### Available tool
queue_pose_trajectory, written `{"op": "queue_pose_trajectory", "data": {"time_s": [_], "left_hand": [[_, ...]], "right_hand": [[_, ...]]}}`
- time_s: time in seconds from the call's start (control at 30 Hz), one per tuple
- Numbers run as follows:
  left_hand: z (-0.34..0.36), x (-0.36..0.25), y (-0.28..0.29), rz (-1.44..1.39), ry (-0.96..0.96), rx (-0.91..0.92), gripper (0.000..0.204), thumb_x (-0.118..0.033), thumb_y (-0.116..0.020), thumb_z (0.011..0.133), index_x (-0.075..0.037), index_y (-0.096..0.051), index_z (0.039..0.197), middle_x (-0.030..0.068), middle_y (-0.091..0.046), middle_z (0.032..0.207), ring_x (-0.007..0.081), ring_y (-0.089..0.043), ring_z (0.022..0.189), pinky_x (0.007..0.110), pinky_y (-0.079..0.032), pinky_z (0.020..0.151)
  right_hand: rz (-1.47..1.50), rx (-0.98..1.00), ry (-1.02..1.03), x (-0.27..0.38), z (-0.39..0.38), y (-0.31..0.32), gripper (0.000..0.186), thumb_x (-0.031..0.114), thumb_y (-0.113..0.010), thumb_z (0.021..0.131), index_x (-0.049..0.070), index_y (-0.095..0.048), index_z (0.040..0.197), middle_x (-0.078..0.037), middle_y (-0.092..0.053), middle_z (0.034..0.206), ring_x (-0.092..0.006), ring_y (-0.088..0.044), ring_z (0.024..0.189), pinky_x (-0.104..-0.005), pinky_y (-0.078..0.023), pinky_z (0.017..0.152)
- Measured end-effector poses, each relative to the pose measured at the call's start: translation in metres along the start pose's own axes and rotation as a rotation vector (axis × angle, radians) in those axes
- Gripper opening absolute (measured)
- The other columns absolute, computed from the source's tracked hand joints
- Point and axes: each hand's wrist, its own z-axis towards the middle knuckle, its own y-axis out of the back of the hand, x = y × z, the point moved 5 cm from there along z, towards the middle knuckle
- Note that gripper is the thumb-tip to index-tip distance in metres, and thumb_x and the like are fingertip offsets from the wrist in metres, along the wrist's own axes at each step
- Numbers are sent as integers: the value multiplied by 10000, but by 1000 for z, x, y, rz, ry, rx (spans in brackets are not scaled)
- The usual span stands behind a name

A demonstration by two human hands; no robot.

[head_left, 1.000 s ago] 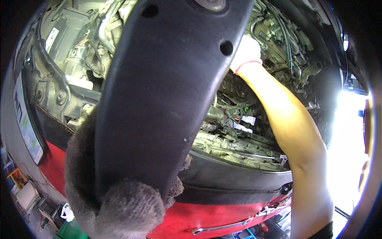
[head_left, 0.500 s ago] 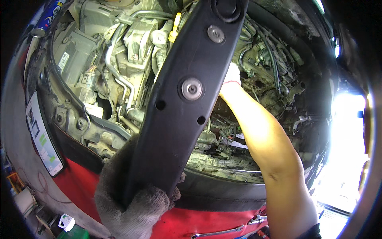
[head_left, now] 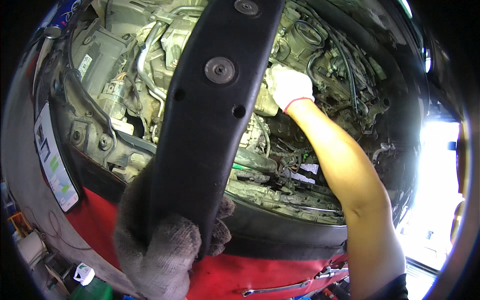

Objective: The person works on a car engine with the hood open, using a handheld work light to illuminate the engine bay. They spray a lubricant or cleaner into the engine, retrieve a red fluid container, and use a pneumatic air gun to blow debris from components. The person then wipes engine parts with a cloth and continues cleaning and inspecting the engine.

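Note:
A long black plastic cover (head_left: pixel 200 135) with round metal-centred fasteners and small holes stands tilted across the middle of the view. My left hand (head_left: pixel 165 255), in a grey knit glove, is closed around its near end, the thumb on top and fingertips showing at the right edge. Beyond the cover's right edge, my right hand (head_left: pixel 290 89), in a white glove with a red cuff, reaches into the engine bay (head_left: pixel 280 132). Its fingers are washed out by light and partly hidden, so what they touch does not show.
Left of the cover are a car battery (head_left: pixel 97 52), metal pipes and a blue can (head_left: pixel 64 17) on the body edge. Red bumper (head_left: pixel 240 277) runs along the front, with a wrench (head_left: pixel 275 290) lying near it. A green container (head_left: pixel 92 290) stands lower left.
My left hand and the black cover have shifted left, and the cover has slid toward the upper edge. More of my white-gloved right hand now shows beside it.

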Motion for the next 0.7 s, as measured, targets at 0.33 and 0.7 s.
{"op": "queue_pose_trajectory", "data": {"time_s": [0.33,0.7], "left_hand": [[5,-7,-12,-61,53,95,707,-295,-700,962,38,-399,1509,290,-717,940,288,-707,587,336,-549,445],[6,-8,-10,-64,95,158,637,-262,-685,974,61,-434,1463,271,-730,958,268,-731,633,326,-600,499]], "right_hand": [[566,43,-392,-30,11,-17,480,418,-491,1013,17,-730,1123,-236,-701,1222,-443,-634,1194,-483,-495,1034],[488,20,-349,-44,41,-93,488,292,-350,1064,-47,-699,1102,-264,-717,1167,-427,-682,1117,-476,-522,990]]}}
